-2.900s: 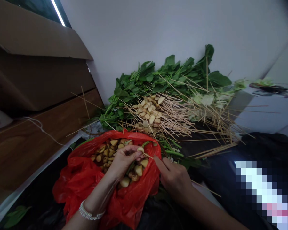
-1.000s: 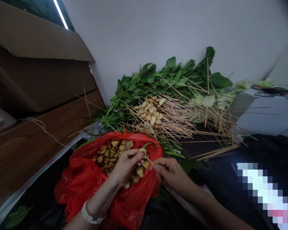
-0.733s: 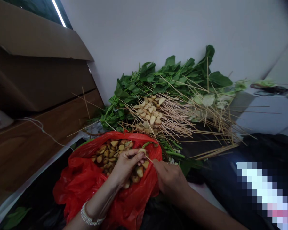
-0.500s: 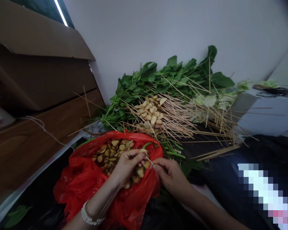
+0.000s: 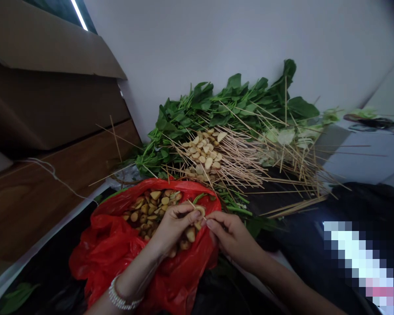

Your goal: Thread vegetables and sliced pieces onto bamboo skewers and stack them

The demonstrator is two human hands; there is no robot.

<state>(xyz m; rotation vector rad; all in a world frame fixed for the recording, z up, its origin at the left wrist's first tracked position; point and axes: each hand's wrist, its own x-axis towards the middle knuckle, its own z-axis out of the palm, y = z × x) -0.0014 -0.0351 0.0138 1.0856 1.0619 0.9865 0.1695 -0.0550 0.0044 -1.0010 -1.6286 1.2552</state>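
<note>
My left hand (image 5: 174,228) pinches a pale garlic-like piece (image 5: 200,211) between thumb and fingers, just above a red plastic bag (image 5: 100,258). A thin bamboo skewer (image 5: 197,209) runs through that piece, its tip showing on the far side. My right hand (image 5: 231,238) grips the skewer's near end between finger and thumb. Many brownish-yellow pieces (image 5: 147,210) fill the open bag under my left hand. A beaded bracelet (image 5: 122,297) circles my left wrist.
Behind the bag lie a heap of loose bamboo skewers (image 5: 239,162), a pile of pale pieces (image 5: 202,153) and leafy green vegetables (image 5: 197,105) against a white wall (image 5: 216,39). A cardboard box (image 5: 46,100) and wooden panel (image 5: 42,192) stand left. Dark cloth (image 5: 298,249) lies right.
The skewer has pushed through the pale piece, and its tip now shows beyond it. My right hand has moved closer to my left hand, and the skewer now tilts the other way.
</note>
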